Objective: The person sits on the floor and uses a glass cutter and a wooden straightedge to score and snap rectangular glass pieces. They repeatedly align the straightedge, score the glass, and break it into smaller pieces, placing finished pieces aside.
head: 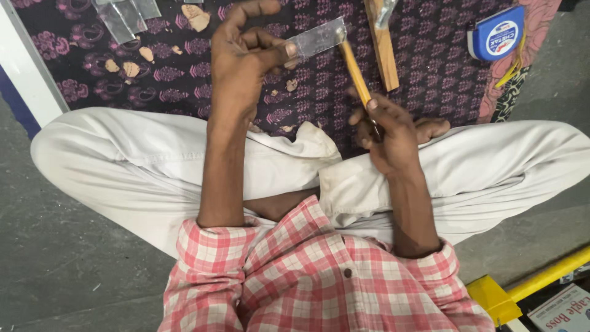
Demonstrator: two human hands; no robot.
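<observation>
Shiny metal strip (316,38), wooden handle (355,71)

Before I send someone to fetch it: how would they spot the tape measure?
Look at the dark patterned cloth spread before the seated person. At its far right corner lies the tape measure, a blue case with a yellow strap, unlike the nearby wooden strip.

The left hand (243,52) is raised ahead of the crossed legs, forefinger stretched up and slightly curled, thumb pressed against the bent middle fingers in a tight pinch; its bare forearm runs straight back to a rolled red-and-white checked cuff. The right hand (393,132) sits lower and nearer the body, fingers curled into a closed grip with the thumb tip on top, wrist bent a little inward. The two hands are near each other but apart.
</observation>
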